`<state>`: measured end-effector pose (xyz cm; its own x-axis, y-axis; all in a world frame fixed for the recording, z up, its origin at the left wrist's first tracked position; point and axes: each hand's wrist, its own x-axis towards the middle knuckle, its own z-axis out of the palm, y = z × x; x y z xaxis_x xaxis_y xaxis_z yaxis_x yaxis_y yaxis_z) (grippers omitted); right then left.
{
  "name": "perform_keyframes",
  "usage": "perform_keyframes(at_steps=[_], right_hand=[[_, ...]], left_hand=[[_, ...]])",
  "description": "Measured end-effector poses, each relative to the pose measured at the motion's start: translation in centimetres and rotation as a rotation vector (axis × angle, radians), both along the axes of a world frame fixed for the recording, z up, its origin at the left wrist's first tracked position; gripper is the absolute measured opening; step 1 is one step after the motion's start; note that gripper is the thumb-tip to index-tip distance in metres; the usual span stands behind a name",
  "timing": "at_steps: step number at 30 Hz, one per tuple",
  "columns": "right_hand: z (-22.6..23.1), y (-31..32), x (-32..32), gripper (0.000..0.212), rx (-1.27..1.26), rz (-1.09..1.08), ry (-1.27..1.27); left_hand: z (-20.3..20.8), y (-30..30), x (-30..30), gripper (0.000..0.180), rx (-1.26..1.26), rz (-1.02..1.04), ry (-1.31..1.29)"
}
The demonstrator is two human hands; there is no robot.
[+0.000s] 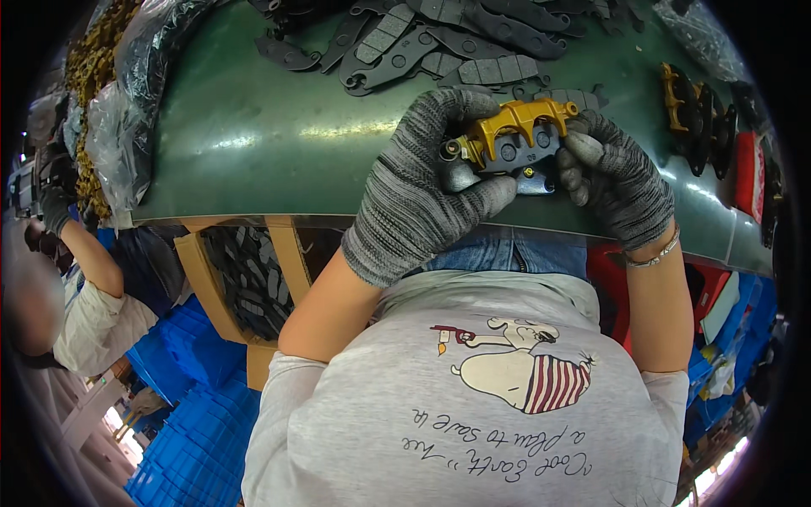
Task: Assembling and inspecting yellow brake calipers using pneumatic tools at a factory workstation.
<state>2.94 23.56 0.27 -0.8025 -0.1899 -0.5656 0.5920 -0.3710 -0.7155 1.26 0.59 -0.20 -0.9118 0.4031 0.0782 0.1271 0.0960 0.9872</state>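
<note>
A gold brake caliper (525, 118) is held just above the near edge of the green table. My left hand (418, 173), in a grey striped knit glove, is closed round its left end, with the thumb below. My right hand (615, 173), gloved alike, pinches the right end between thumb and bent fingers. A dark brake pad (522, 154) sits in the caliper's opening. Beneath it shows a shiny metal plate (536, 181) with a small brass-coloured fastener. Behind my hands lies a pile of loose grey brake pads (405, 55).
More calipers (699, 118) stand at the right of the green table (262, 160), by a red object (748, 173). Clear plastic and gold parts (84, 68) lie at the left. Below are a cardboard box (201, 270) of dark pads and blue crates (198, 422). Another person (93, 313) is at the far left.
</note>
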Motion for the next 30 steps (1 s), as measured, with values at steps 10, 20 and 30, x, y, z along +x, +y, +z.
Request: perform_keyframes(at_steps=[10,20,30], right_hand=[[-0.5,-0.4,-0.1,0.017,-0.173,-0.069,-0.095],[1.0,-0.6,-0.5,0.018,0.155,0.055,0.037],[2.0,-0.2,-1.6,0.020,0.364,0.184,0.042]], left_hand=[[1.9,1.3,-0.7,0.057,-0.202,0.006,0.105],[1.6,1.2,-0.5,0.052,-0.191,0.031,0.057],[1.5,1.0,-0.8,0.050,-0.238,0.032,0.069]])
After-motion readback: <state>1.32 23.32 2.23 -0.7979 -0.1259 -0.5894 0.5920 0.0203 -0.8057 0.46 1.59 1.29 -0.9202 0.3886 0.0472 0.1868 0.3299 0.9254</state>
